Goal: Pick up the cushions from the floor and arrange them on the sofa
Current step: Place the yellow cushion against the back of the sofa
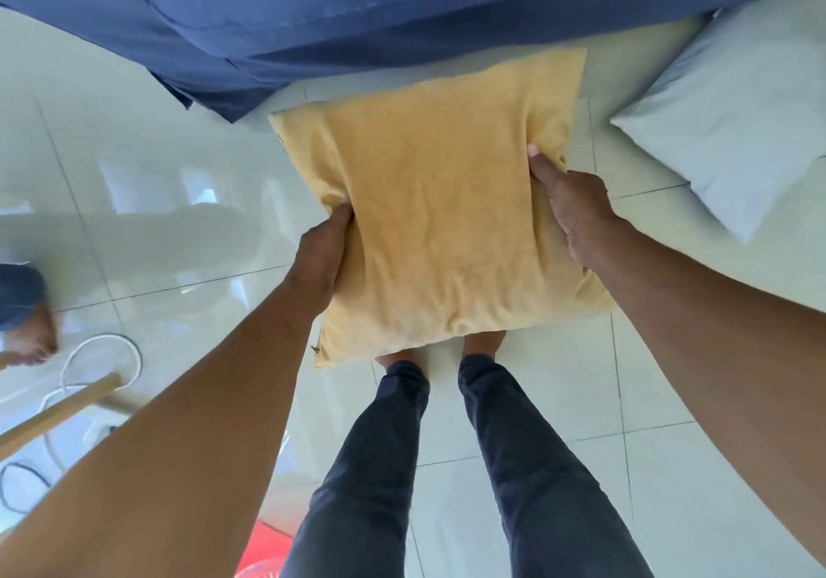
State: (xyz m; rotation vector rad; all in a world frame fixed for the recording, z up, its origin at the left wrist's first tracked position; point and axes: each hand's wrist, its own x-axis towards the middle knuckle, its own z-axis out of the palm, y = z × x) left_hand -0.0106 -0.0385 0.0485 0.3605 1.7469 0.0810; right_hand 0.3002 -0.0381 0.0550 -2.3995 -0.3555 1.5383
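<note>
A square yellow cushion [440, 215] is held flat above the tiled floor, just in front of my feet. My left hand [319, 255] grips its left edge and my right hand [576, 215] grips its right edge, thumbs on top. A pale blue-white cushion [733, 126] lies on the floor to the right. The sofa [313, 5], covered in blue fabric, fills the top of the view, its front edge just beyond the yellow cushion.
Glossy white floor tiles [156, 219] spread to the left. A wooden stick [58, 414] and white and black cables [103, 354] lie at the lower left. Another person's bare foot [33, 336] stands at the left edge. Something red [263, 550] lies near my left leg.
</note>
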